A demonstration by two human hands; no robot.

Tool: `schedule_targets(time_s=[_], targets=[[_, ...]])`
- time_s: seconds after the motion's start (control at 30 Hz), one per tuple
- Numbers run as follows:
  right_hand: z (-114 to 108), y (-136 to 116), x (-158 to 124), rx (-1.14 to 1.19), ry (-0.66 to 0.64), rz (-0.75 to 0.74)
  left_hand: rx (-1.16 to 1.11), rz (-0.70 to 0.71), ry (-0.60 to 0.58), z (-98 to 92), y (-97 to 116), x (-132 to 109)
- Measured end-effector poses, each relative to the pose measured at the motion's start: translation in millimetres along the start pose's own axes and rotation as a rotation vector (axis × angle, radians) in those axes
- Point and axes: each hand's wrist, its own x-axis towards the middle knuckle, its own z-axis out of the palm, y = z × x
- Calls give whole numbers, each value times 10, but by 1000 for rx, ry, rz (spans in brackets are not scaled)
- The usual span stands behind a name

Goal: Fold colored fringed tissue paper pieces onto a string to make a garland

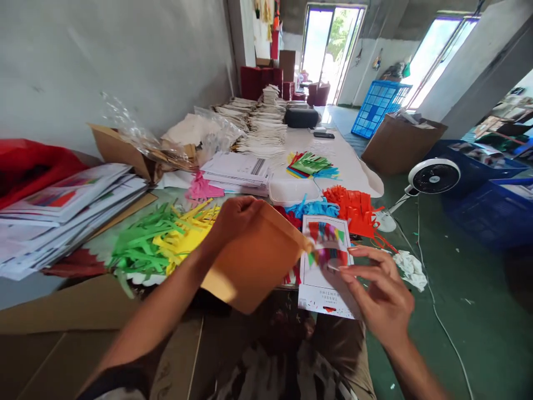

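The left hand gripped a flat orange paper envelope; the right hand, half-closed over a white printed card, held something too blurred to tell.

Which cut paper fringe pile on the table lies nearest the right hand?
The orange-red pile lies nearest the right hand, just past the printed card; the blue, green, yellow and pink piles are farther.

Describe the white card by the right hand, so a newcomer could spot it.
On the near end of the long table, find the right hand. The white printed card lies beneath it, multicoloured tassels across its face; the loose orange paper fringe beyond it is bare of print.
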Motion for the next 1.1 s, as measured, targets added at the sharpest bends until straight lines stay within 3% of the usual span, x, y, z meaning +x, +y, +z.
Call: schedule_targets(time_s=[0.13, 0.23, 0.33, 0.5, 0.57, 0.63, 0.73, 0.87, 1.0, 1.1], targets=[[-110, 263, 82, 59, 2, 202, 394, 5, 7, -476, -233, 550], [-157, 490, 160, 69, -29, 324, 641, 53, 85, -520, -308, 732], [-144, 761, 239, 120, -71, 425, 646, 196, 107, -151, -268, 665], [23, 1201, 449, 107, -158, 509, 481, 389, -112, 992, -66, 304], [103, 1347, 542, 113, -178, 494, 464, 367, -148, 1364, -20, 224], [179, 1484, 600, 123, -156, 467, 493, 318, -169, 1593, -12, 213], [286, 1660, 579, 99, -104, 452, 564, 258, -200, 1710, -51, 278], [404, 1749, 454, 82, -54, 491, 524, 248, -250, 1712, -117, 381], [412, 1615, 432, 106, 93, 485, 389, 309, -188, 1693, -72, 384], [343, 1413, 458, 40, 145, 428, 364, 352, -114, 1629, 95, 262]])
